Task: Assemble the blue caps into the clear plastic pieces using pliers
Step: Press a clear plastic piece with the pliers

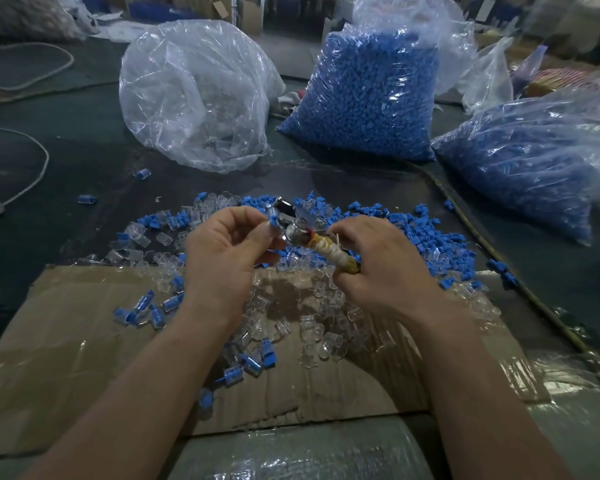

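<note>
The left hand (222,247) is raised above the middle of the dark bench (84,147), its grip pinched together on a small blue plastic cap (274,221) between thumb and fingertips. Just right of it, the right hand (378,268) has its grip wrapped round the handles of the metal pliers (293,225), which are bound in yellowish-white tape. The shiny head of the pliers points to the far left and lies right beside the pinched cap. Whether its jaws are apart or together cannot be told, and whether a clear piece sits with the cap is also unclear.

Under both hands a heap of loose blue caps (440,237) and clear plastic pieces (319,334) spreads over the bench and onto a flattened brown cardboard sheet (66,358) on the near side. A small group of joined blue-and-clear pieces (142,311) lies on the cardboard to the near left of the left wrist.

At the far side stand a crumpled clear plastic bag (194,95) on the left, a tall clear bag packed with blue caps (364,98) in the middle, and a second bag of blue caps (523,168) lying to the right. A white cord (44,157) curves over the bench at the far left.
</note>
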